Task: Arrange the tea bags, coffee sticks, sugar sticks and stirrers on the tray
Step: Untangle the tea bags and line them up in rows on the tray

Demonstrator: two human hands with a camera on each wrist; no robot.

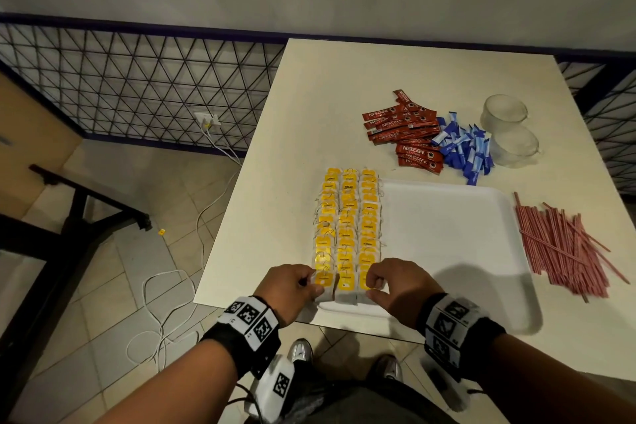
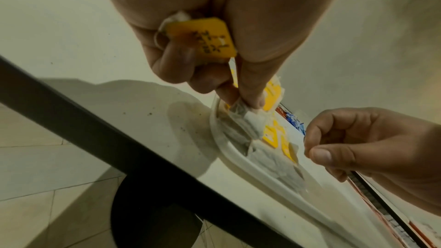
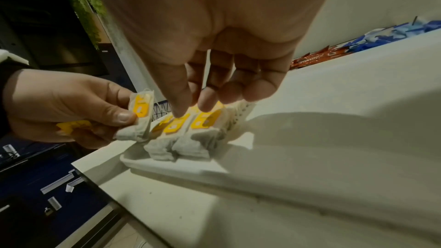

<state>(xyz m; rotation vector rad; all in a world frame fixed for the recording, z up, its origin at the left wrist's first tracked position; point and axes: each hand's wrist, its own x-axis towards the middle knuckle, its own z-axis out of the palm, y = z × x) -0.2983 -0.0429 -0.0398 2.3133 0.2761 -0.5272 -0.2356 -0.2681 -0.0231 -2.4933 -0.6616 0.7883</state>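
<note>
Yellow-tagged tea bags (image 1: 347, 227) lie in three rows along the left side of the white tray (image 1: 447, 244). At the rows' near end my left hand (image 1: 292, 286) pinches one tea bag (image 2: 238, 112) between thumb and fingers just over the tray rim (image 2: 229, 150). It keeps another yellow tag (image 2: 203, 37) tucked in the palm. My right hand (image 1: 373, 286) has curled fingers, and its thumb and fingertips (image 3: 179, 114) pinch at the nearest tea bags (image 3: 190, 125) of the middle and right rows. Red coffee sticks (image 1: 402, 134), blue sugar sticks (image 1: 464, 151) and red stirrers (image 1: 564, 248) lie on the table off the tray.
Two clear glass cups (image 1: 509, 131) stand at the table's far right, behind the sugar sticks. The right part of the tray is bare. The table's front edge (image 1: 261, 306) runs just under my hands. Cables lie on the tiled floor (image 1: 165, 313) at left.
</note>
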